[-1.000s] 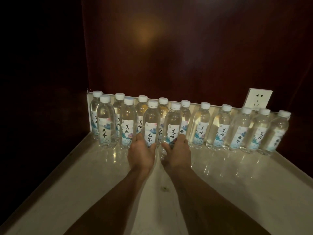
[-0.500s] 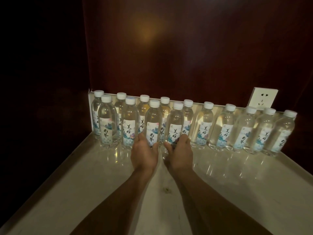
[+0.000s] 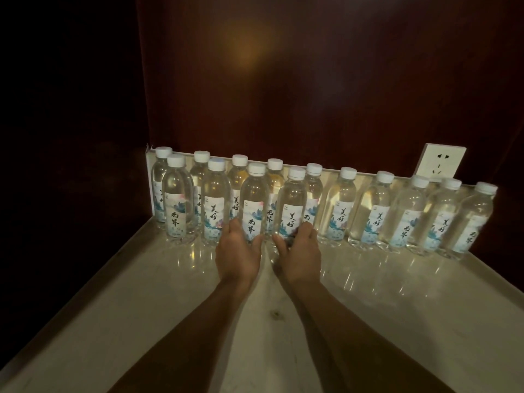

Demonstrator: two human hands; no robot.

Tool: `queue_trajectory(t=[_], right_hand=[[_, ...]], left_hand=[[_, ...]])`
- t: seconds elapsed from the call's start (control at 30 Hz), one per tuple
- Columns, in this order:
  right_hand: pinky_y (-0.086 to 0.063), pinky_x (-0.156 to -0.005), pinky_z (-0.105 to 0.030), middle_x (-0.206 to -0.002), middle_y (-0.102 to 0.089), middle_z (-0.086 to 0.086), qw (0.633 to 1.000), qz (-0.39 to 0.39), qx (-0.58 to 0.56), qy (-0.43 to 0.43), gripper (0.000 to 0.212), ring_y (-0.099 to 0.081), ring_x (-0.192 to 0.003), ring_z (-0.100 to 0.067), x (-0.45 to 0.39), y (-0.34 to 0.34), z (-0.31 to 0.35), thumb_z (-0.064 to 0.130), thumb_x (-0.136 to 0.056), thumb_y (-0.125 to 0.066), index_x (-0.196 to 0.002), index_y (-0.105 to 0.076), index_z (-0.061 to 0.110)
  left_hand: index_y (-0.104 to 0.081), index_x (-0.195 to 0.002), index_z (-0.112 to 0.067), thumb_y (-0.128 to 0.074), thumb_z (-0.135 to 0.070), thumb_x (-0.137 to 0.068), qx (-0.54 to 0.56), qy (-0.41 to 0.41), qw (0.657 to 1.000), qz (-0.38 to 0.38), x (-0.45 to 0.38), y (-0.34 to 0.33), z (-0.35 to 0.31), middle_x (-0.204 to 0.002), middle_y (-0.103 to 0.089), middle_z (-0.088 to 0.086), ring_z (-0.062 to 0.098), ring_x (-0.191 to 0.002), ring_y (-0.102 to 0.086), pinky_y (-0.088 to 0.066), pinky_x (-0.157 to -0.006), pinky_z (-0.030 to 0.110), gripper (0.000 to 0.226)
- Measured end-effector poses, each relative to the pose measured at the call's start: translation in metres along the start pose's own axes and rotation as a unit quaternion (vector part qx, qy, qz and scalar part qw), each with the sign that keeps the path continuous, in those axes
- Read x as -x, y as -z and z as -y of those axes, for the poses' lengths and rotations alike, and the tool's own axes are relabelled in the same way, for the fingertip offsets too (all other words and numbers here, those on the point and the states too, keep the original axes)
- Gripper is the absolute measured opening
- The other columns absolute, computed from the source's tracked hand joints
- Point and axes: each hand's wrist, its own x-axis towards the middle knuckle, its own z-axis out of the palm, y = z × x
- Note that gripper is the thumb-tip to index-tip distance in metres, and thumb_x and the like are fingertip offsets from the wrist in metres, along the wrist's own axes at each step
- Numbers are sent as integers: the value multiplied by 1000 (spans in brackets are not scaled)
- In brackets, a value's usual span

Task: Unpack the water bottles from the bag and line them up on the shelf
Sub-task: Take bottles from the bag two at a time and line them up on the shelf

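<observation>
Both hands are down at the front row of bottles: the left hand (image 3: 237, 252) is wrapped around the lower part of one front bottle (image 3: 253, 207), thumb on one side and fingers curling round the other, and the right hand (image 3: 300, 252) grips the base of its neighbour (image 3: 292, 207) the same way. The two bottles stand upright, just beside each other, straight ahead of the hands, long axis vertical, so each hand is already on its own bottle and I'd guess all that's left is nudging them into line and letting go. Around them there's a back row of bottles (image 3: 338, 207) running along the rear lip of the shelf (image 3: 170, 307), with two more front-row bottles to the left (so the left half is two deep, the right half single). A wall socket (image 3: 443, 161) sits above the right end. No bag anywhere in view, so can't say if more bottles are coming. It's really dim, the left side is basically black, the bottle bases under the hands are covered, and I can't tell if the front pair is touching the row behind.
</observation>
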Motion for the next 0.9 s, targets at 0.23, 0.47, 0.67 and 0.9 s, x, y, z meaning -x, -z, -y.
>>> queue_trajectory(t=[0.23,0.47,0.67,0.9], right_hand=[[-52,-76,-38,-102,-55,-6,1000,-1,17,-1,35,-58,-89,-24,0,0,0,39,-94,-62,-109,-47,12],[-47,-73,-31,-105,-55,-6,999,-3,36,-7,33,-58,-92,-22,2,2,4,39,-95,-60,-110,-46,13],[-45,-71,-30,-105,-57,-4,998,-2,58,-11,34,-58,-91,-21,3,3,5,41,-95,-60,-111,-45,15],[-49,-71,-34,-106,-58,-4,997,-5,69,-16,36,-60,-90,-22,3,3,8,43,-95,-61,-111,-46,15]], left_hand=[[-55,-129,-7,-72,-26,-90,-10,-22,1000,4,1,-1,4,-120,-65,9,24,-106,-64,-52,-88,34,47],[-54,-130,-7,-70,-27,-91,-22,-24,999,14,0,-1,5,-121,-64,10,25,-108,-62,-52,-90,36,46],[-55,-131,-11,-72,-30,-90,-18,-22,999,16,-2,0,6,-123,-64,7,22,-110,-63,-53,-90,34,49],[-54,-132,-9,-74,-32,-88,-31,-4,999,29,-3,1,5,-128,-62,12,29,-114,-62,-53,-93,40,54]])
